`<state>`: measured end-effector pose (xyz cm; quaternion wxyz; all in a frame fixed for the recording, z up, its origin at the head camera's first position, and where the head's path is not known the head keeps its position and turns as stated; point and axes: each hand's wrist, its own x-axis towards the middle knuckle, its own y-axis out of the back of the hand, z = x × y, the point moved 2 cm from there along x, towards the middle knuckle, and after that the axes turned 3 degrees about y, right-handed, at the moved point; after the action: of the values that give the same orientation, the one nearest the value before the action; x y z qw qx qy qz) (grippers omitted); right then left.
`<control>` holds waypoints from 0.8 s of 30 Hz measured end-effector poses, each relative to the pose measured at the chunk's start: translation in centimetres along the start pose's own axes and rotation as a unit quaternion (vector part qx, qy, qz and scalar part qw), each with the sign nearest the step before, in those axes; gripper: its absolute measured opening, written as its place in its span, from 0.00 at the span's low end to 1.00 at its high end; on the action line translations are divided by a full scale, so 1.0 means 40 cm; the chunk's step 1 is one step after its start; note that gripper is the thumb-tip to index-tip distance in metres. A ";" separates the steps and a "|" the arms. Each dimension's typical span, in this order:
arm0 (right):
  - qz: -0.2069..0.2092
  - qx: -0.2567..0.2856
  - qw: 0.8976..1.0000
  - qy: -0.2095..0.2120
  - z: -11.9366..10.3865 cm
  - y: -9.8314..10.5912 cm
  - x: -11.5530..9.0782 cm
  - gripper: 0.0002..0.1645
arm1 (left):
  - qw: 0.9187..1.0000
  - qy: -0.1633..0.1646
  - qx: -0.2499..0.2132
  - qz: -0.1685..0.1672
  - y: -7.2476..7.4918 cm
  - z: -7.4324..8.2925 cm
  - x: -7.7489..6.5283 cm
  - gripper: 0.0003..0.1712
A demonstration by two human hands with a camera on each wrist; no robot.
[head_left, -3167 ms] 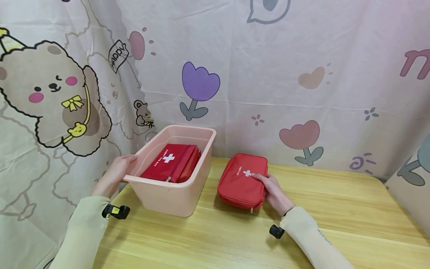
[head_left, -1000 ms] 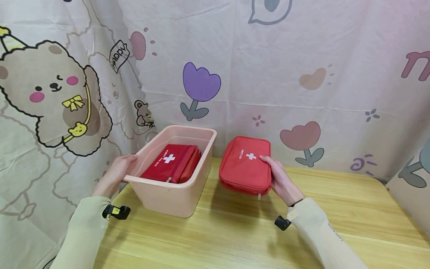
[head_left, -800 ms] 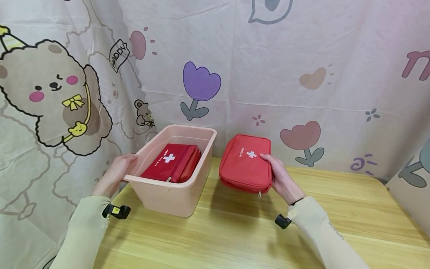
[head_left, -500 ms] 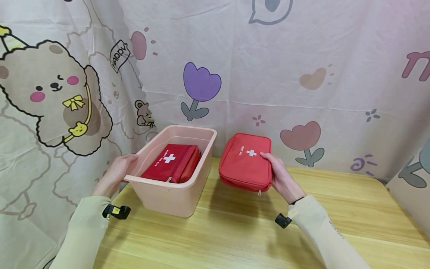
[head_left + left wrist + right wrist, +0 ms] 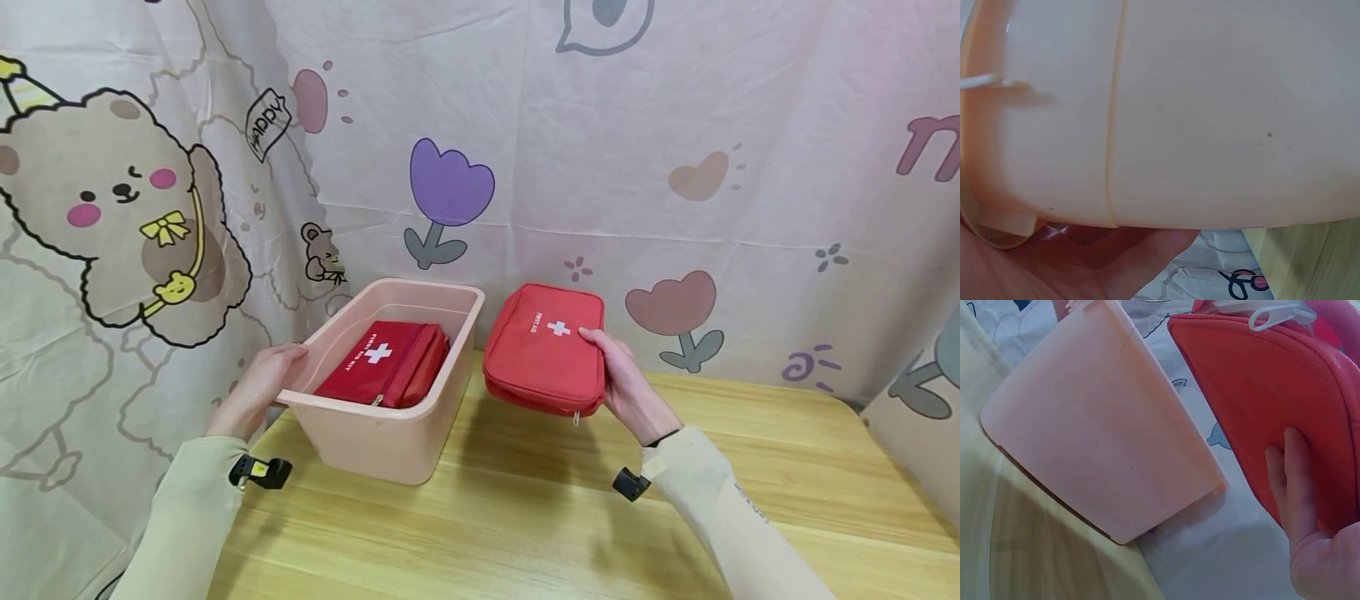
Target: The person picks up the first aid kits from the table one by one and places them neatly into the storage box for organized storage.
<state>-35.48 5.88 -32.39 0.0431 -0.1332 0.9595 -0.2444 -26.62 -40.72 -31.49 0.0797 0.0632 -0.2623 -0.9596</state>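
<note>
My right hand [image 5: 627, 382] grips a red first aid bag [image 5: 542, 354] by its right side, thumb on top by the white cross and fingers spread beneath. The bag is held above the table, right of a pink plastic bin [image 5: 367, 437]. In the right wrist view the bag's underside [image 5: 1254, 394] shows, a zipper pull [image 5: 1280, 315] along its edge. My left hand [image 5: 258, 383] holds the bin's left rim, its fingers outside the wall, as the left wrist view shows. Inside the bin lies a red first aid kit pouch [image 5: 375, 362] with a white cross.
A wood-grain table [image 5: 480, 533] carries the bin. Behind it hangs a pale cloth [image 5: 570, 167] printed with flowers, and more cloth with a bear print [image 5: 112, 208] hangs at the left. Small black cameras [image 5: 630, 483] sit at both wrists.
My right hand has lifted the first aid bag off the table and keeps raising it, lately also shifting slightly left. The left hand and the bin stay in place.
</note>
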 end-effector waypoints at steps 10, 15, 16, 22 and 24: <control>0.005 -0.002 1.000 0.001 -0.013 -0.011 0.002 0.34 | 1.000 0.003 0.003 0.000 0.000 0.001 0.004 0.36; 0.004 0.001 1.000 0.002 -0.021 -0.014 0.004 0.34 | 1.000 0.003 0.005 -0.002 0.002 -0.001 0.003 0.36; 0.003 0.002 1.000 0.003 -0.022 -0.015 0.004 0.35 | 1.000 0.003 0.004 -0.002 0.002 -0.002 0.003 0.36; -0.003 0.012 1.000 0.010 -0.027 -0.017 0.002 0.35 | 1.000 -0.002 0.000 -0.003 0.002 -0.001 -0.001 0.37; -0.005 0.017 1.000 0.011 -0.026 -0.017 0.001 0.35 | 1.000 -0.002 0.000 -0.002 0.002 0.000 -0.001 0.37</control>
<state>-35.50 5.76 -31.14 0.0339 -0.1348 0.9550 -0.2619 -26.59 -40.77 -31.46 0.0776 0.0617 -0.2626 -0.9598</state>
